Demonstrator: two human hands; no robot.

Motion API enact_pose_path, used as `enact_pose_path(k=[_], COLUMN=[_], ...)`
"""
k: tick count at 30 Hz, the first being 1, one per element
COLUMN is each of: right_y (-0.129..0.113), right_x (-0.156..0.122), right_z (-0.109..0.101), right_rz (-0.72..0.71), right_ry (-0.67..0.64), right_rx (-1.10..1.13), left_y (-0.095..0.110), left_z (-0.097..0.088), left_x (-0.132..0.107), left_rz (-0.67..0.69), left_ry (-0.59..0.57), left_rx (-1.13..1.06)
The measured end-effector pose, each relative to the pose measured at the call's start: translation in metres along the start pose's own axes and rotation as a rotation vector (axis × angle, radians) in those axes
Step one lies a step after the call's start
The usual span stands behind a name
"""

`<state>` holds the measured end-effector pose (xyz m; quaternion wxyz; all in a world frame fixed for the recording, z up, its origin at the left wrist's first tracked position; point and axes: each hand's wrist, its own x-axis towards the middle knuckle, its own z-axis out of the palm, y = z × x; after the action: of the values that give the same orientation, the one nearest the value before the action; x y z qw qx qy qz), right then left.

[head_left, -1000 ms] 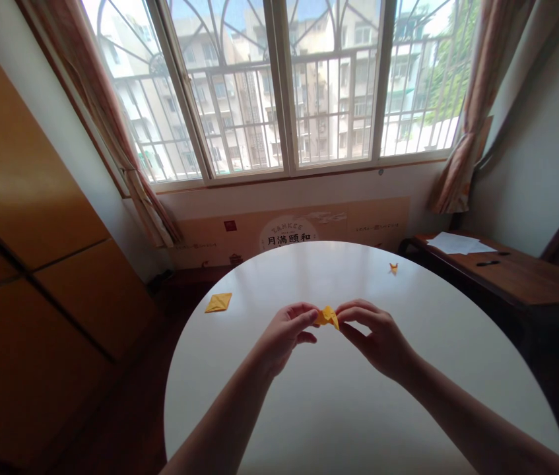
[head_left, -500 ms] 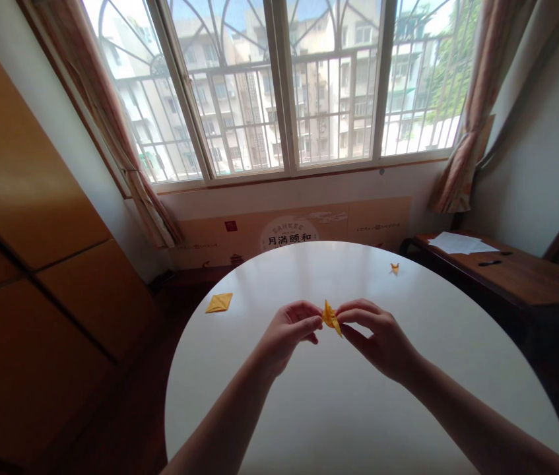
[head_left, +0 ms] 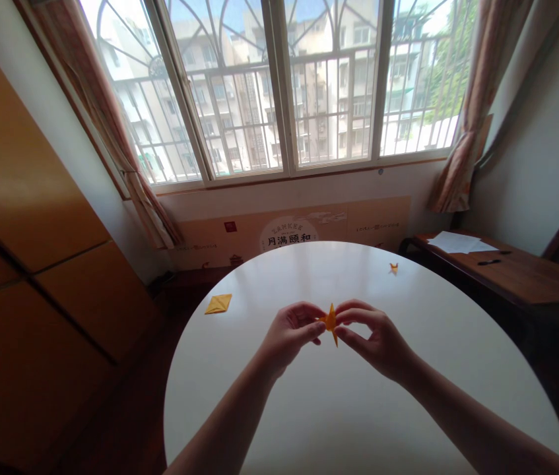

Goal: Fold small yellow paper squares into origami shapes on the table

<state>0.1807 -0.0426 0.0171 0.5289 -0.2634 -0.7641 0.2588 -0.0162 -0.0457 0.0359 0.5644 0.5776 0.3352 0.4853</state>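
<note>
Small orange folded paper piece (head_left: 330, 321) held above round white table (head_left: 338, 409), pinched between both hands. Left hand (head_left: 289, 333) closed on its left edge, right hand (head_left: 378, 336) closed on its right edge; both equally near. Long axis seen roughly upright, pointed tip down toward table. Flat yellow folded sheet (head_left: 218, 303) lain at table's left rim; tiny orange folded figure (head_left: 394, 268) set near far right rim.

Both hands (head_left: 331, 333) pinch small orange folded paper (head_left: 330, 321) above white table (head_left: 338, 409).
</note>
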Motion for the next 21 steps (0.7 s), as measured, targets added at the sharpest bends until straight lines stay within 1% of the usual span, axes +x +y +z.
enact_pose_path(k=[6,10,12,17,21], right_y=[0.0033,0.0039,0.0038,0.0054,0.0075], right_x=[-0.0010,-0.0021,-0.0024,-0.0024,-0.0024], right_z=[0.0018,0.0032,0.0038,0.0042,0.0058], right_rz=[0.033,0.077,0.109,0.196,0.263], right_ry=[-0.004,0.001,-0.004,-0.055,-0.028], right_rx=[0.053,0.100,0.123,0.174,0.249], left_y=[0.0012,-0.0012,-0.0027,-0.0033,0.0014], left_z=[0.0021,0.0037,0.0047,0.0062,0.0085], left_x=[0.0012,-0.0005,-0.0019,-0.0053,-0.0076], left_rz=[0.024,0.069,0.109,0.263,0.323], left_ry=[0.056,0.073,0.093,0.141,0.138], left_rx=[0.071,0.133,0.209,0.461,0.574])
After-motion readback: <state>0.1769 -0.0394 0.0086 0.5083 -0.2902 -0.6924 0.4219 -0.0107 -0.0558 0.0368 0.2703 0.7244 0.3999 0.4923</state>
